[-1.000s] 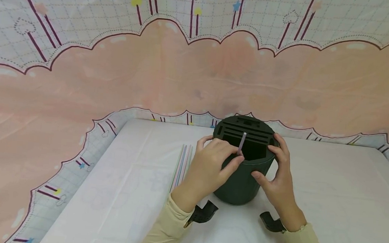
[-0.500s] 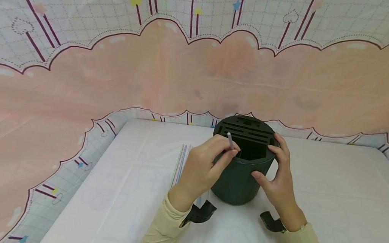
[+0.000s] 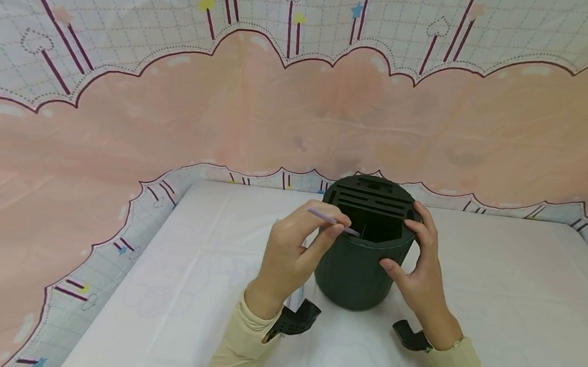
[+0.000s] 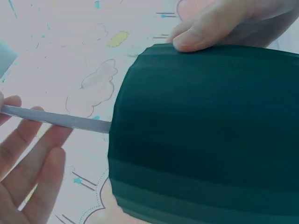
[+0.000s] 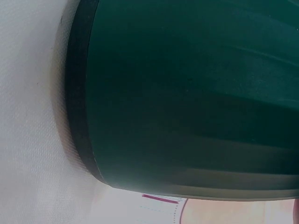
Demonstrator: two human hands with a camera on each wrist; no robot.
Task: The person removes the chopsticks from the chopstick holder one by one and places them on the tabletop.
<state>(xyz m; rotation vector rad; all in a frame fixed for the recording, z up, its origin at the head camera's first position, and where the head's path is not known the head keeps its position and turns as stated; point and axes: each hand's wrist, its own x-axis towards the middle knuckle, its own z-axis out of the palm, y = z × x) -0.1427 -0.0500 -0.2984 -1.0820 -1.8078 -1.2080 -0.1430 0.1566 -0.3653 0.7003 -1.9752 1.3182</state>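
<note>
A dark green round holder (image 3: 356,278), like a knife block with slots and a wide opening on top, stands on the table. My right hand (image 3: 424,268) holds its right side, thumb at the front and fingers at the rim. At the holder's left rim, my left hand (image 3: 289,246) pinches a pale purple straw (image 3: 321,215) between thumb and fingers. The straw slants, its lower end at the opening. In the left wrist view the straw (image 4: 81,122) meets the holder's edge (image 4: 111,140). The right wrist view shows mostly the holder's green wall (image 5: 187,98).
Several thin coloured straws (image 3: 296,300) lie on the white-covered table (image 3: 187,290), mostly hidden behind my left hand and wrist. A patterned peach cloth (image 3: 258,111) hangs behind the table. Dark wrist mounts (image 3: 296,319) sit on both wrists.
My left hand has moved left along the holder's rim. The purple straw has gone from nearly upright to leaning far over to the left. The right hand has stayed put.
</note>
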